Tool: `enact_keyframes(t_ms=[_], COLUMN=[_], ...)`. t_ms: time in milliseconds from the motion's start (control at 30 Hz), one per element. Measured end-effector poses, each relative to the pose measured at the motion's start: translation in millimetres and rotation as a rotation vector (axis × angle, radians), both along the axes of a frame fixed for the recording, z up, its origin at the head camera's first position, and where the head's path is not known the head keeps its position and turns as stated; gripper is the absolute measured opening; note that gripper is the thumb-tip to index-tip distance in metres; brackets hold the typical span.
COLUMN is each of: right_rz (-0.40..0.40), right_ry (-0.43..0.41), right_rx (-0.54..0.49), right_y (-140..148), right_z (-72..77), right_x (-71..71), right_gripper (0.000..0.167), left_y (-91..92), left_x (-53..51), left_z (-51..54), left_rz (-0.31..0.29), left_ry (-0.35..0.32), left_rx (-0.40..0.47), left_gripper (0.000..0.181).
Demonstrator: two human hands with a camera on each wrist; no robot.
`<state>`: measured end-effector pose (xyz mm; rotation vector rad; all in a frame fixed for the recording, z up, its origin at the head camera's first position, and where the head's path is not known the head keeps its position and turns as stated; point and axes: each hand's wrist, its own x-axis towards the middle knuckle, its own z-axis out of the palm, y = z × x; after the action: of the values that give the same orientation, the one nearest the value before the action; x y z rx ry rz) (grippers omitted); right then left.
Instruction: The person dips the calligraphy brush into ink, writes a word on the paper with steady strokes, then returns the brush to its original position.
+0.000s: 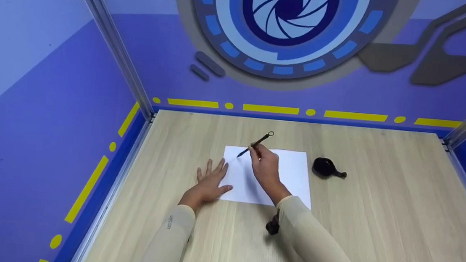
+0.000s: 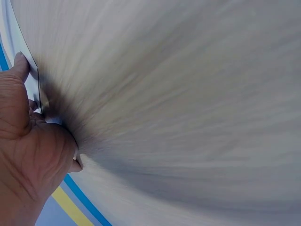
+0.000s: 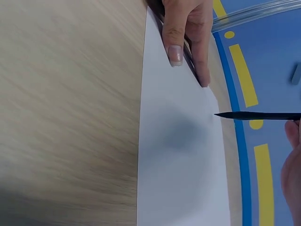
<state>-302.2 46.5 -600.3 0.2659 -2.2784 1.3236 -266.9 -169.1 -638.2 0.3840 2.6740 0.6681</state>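
A white sheet of paper point(image 1: 293, 170) lies on the wooden table. My right hand point(image 1: 266, 165) is over it, pinching a dark calligraphy brush point(image 1: 260, 140) with a ring at its upper end. In the right wrist view the brush point(image 3: 258, 116) has a pointed black tip, over the paper's far part; I cannot tell whether it touches. My left hand point(image 1: 210, 184) rests with spread fingers on the paper's left edge, partly on the table. The right wrist view shows its fingers beside the paper point(image 3: 174, 155); the left wrist view shows the left palm point(image 2: 42, 155) close up.
A shiny black rounded object point(image 1: 323, 167) with a short narrow end lies right of the paper. Below my right wrist is a small black item point(image 1: 272, 226). The wooden table point(image 1: 378, 211) is bordered by a blue patterned back wall point(image 1: 138, 55) and side panels.
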Motion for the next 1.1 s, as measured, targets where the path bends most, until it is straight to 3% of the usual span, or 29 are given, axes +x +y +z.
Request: enact_keyframes(t_ms=[233,400,967,1100], right_rz=[0.035,0.07,0.113,0.122], right_ry=[-0.029,0.015,0.029,0.03], right_rx=[0.043,0.111,0.179,0.179], right_y=[-0.6,-2.4,-10.5,-14.3], right_z=[-0.4,-0.6,7.7,8.7], right_x=[1.4,0.7,-0.8,-0.6], right_gripper=[0.012,0.01,0.01,0.01], left_y=[-1.8,-2.6,0.6,-0.9], left_x=[0.9,1.2,-1.7,-2.4], left_z=[-1.3,-1.2,1.6,-2.4], left_rz=[0.0,0.003,-0.011,-0.002], left_ry=[-0.009,0.0,0.009,0.007], left_rx=[0.016,0.02,-0.005,0.009], left_gripper=[0.083,0.083,0.083,0.084])
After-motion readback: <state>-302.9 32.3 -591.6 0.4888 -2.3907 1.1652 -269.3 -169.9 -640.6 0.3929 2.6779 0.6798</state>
